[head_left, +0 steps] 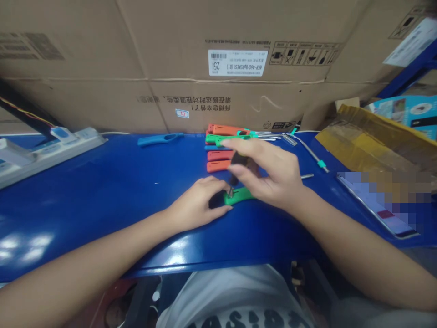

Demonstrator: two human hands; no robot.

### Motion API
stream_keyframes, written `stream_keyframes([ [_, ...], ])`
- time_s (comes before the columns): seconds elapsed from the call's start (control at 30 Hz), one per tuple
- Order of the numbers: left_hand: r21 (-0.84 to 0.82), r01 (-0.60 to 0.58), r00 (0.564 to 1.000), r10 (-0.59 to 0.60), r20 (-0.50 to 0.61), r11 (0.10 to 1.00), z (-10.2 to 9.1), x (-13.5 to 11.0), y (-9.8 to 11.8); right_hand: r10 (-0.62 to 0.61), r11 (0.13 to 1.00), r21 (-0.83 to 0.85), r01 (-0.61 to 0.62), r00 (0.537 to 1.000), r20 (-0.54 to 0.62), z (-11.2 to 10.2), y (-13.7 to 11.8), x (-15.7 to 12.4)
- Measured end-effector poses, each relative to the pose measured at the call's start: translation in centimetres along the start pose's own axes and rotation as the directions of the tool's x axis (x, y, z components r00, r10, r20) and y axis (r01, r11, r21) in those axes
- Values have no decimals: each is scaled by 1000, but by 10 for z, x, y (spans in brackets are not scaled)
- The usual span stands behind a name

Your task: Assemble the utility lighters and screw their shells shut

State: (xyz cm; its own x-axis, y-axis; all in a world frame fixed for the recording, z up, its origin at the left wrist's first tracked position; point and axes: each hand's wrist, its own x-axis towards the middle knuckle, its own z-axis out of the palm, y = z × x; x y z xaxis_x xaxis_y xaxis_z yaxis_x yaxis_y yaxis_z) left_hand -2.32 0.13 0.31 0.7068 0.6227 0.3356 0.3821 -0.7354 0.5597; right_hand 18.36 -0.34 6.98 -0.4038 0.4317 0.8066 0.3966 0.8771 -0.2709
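A green plastic handle [241,196] with a dark slot lies on the blue table. My left hand [200,202] is closed on its left end, thumb at the near side and fingers at the far side. Above it, my right hand [273,171] grips a short, dark-handled screwdriver [235,173], pointing down. The metal tip meets the green handle close to my left fingertips; whether it sits in the slot I cannot tell. My right hand hides the handle's right part, and a thin metal rod [307,176] shows beyond that hand.
Behind my hands lie several orange handles [218,166] and another green handle [213,139], with metal rods. A blue handle [159,139] is farther left. A power strip [78,143] stands left; a phone [378,207] and taped cardboard [362,141] are right. A large carton [177,59] walls the back.
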Motion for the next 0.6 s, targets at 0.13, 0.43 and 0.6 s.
stream_keyframes([
  [0.13, -12, 27, 999, -26, 36, 1000, -1, 0, 1, 173, 966, 177, -191, 978, 113, -3, -3, 4],
  [0.43, -15, 2, 1000, -2, 15, 1000, -1, 0, 2, 81, 996, 29, -81, 997, -13, 2, 5, 0],
  [0.6, 1, -6, 1000, 6, 16, 1000, -1, 0, 2, 56, 998, 42, -55, 998, -7, 1, 5, 0],
])
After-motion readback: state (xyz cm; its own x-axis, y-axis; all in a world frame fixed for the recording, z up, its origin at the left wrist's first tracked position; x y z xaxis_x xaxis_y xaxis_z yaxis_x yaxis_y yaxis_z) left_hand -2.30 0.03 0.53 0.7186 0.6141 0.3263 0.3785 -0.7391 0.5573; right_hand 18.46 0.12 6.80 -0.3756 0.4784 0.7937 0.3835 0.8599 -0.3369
